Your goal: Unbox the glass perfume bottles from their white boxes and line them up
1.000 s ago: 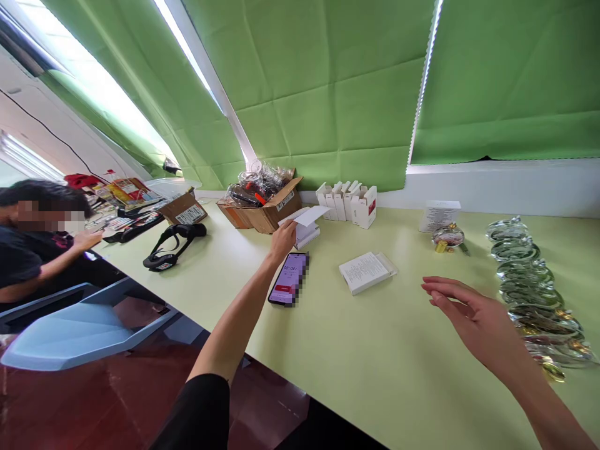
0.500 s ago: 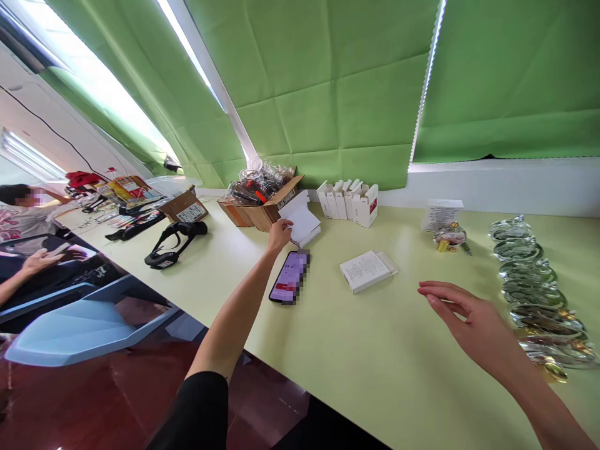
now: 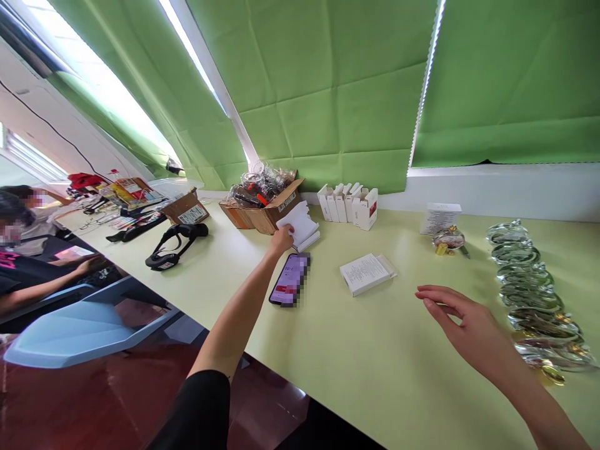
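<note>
My left hand (image 3: 283, 240) reaches across the table and pinches a white flat carton (image 3: 296, 221) at its near edge. The carton is tilted up over a small pile of similar white pieces (image 3: 308, 242); my fingers partly hide its lower corner. Just below this hand lies a phone (image 3: 288, 281) with a lit screen. On the right, my right hand (image 3: 469, 322) hovers over the table with fingers stretched out and nothing in them. Nearest to it are a printed white box (image 3: 365, 275) lying flat with an open end and a row of clear plastic-wrapped packets (image 3: 529, 287).
Several upright white boxes (image 3: 347, 206) stand by the wall. Beside them is a cardboard box (image 3: 262, 215) full of wrapped items. A printed box (image 3: 439, 219) stands behind a small packet with gold parts (image 3: 449, 240). A black headset (image 3: 175, 245) lies left; people sit beyond a blue chair (image 3: 79, 328).
My left hand has closed on the white carton and tilted it slightly, with the hand a little further right. My right hand has hardly moved. At far left a seated person has leaned into view.
</note>
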Available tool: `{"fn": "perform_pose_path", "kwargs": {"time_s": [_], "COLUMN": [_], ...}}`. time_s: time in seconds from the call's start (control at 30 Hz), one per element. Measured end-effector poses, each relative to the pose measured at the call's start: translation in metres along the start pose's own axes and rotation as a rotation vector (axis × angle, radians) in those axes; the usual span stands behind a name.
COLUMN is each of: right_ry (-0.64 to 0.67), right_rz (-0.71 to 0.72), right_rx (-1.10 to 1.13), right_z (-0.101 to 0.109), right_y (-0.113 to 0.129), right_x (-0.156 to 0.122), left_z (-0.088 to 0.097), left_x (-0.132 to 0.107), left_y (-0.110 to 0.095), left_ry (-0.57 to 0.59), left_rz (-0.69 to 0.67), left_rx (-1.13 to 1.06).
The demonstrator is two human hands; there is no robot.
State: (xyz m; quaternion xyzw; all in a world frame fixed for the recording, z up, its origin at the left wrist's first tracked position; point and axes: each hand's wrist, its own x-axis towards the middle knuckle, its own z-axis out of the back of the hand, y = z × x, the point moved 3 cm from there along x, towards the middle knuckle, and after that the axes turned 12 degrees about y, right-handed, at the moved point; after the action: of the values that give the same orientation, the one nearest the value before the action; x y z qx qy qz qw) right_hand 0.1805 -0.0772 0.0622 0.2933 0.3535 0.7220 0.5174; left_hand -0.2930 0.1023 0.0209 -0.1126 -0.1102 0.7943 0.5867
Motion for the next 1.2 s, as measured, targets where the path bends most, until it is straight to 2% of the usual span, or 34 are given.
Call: {"fn": "perform_pose_path", "kwargs": {"time_s": [0.17, 0.47, 0.7, 0.97, 1.2], "right_ry": [0.014, 0.011, 0.030, 0.036, 0.027], "right_rz": [0.003, 0.013, 0.013, 0.016, 0.028], "right_rx": [-0.011, -0.049, -0.084, -0.109, -0.111], "right_z": [0.001, -0.001, -0.004, -0.006, -0.007], "right_y": [0.001, 0.000, -0.004, -0.011, -0.011], "right_x": [-0.001, 0.001, 0.000, 0.001, 0.000], "left_z": [-0.004, 0.001, -0.002, 0.000, 0.003], "left_x": [0.003, 0.001, -0.010, -0.016, -0.022], "left_y": [-0.002, -0.001, -0.004, -0.010, -0.023], "left_ry": [0.066, 0.047, 0.153, 0.212, 0.177], "left_rz": [0.007, 0.039, 0.019, 0.013, 0.100], "left_rx": [0.064, 0.114, 0.123, 0.165, 0.159]}}
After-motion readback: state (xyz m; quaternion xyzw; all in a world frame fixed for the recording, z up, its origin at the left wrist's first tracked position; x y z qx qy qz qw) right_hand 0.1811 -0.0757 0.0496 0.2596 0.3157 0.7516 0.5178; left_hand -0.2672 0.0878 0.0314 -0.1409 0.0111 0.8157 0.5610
